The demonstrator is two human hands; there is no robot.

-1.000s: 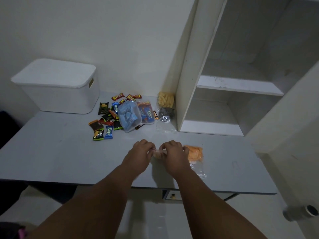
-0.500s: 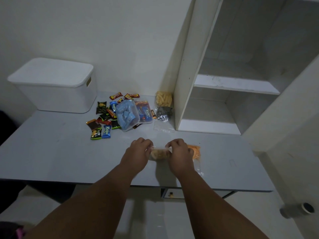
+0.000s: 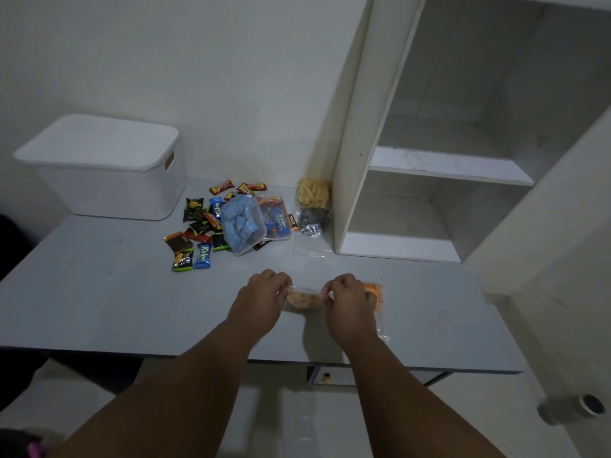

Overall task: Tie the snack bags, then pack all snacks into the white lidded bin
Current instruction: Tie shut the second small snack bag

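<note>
My left hand and my right hand each pinch one end of a small clear snack bag with pale yellow snacks, stretched between them just above the grey table. An orange snack bag lies behind my right hand, partly hidden. The white lidded bin stands shut at the back left. A pile of wrapped snacks, a clear tub of blue packets and a flat clear box lie in the middle.
A bag of yellow puffs and a bag of dark silver-wrapped sweets rest against the white shelf unit at the right. The table's front edge runs below my wrists, with a small drawer knob under it.
My hands have drawn apart, stretching the clear bag between them and showing the snacks inside. The view has shifted slightly.
</note>
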